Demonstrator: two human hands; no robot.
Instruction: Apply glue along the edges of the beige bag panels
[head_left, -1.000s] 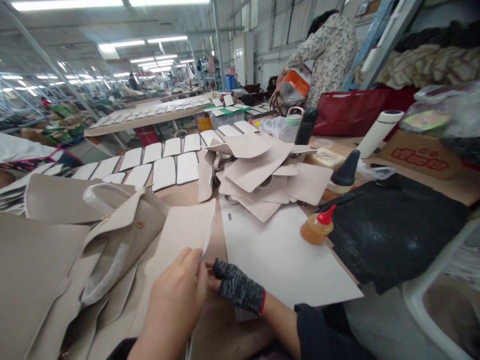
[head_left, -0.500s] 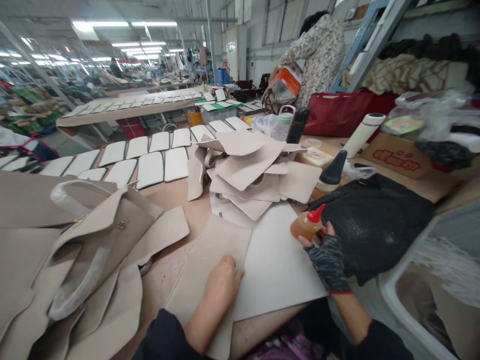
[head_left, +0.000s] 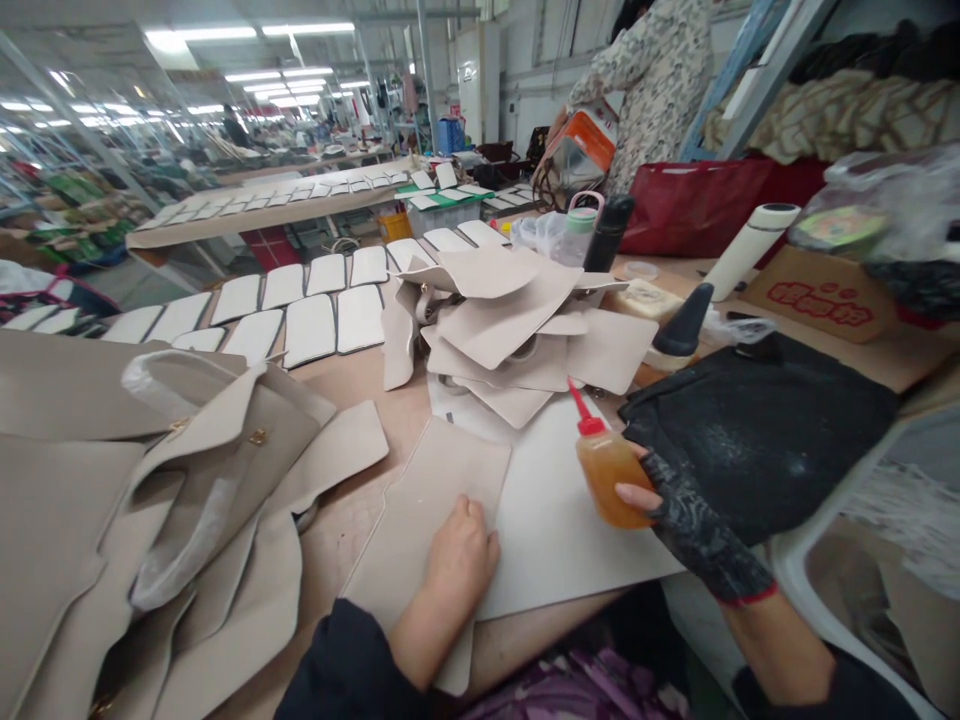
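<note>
My left hand (head_left: 459,562) lies flat on a beige leather panel (head_left: 426,520) at the near edge of the table, pressing it down. My right hand (head_left: 679,512), in a dark fingerless glove, grips an amber glue bottle (head_left: 607,472) with a red nozzle, lifted off the table and tilted so the nozzle points up and left. The bottle hangs over a white backing sheet (head_left: 559,520) that lies just right of the panel.
A heap of beige leather pieces (head_left: 517,325) sits behind the sheet, more beige pieces and a bag (head_left: 187,470) at left. White panels (head_left: 300,320) lie in rows beyond. A black cloth (head_left: 757,430), black-capped bottle (head_left: 679,330), flasks and a standing person (head_left: 660,90) are at right.
My left hand laid the beige panel flat beside the white sheet and stays on it. My right hand reached right, took the glue bottle and lifted it toward the sheet.
</note>
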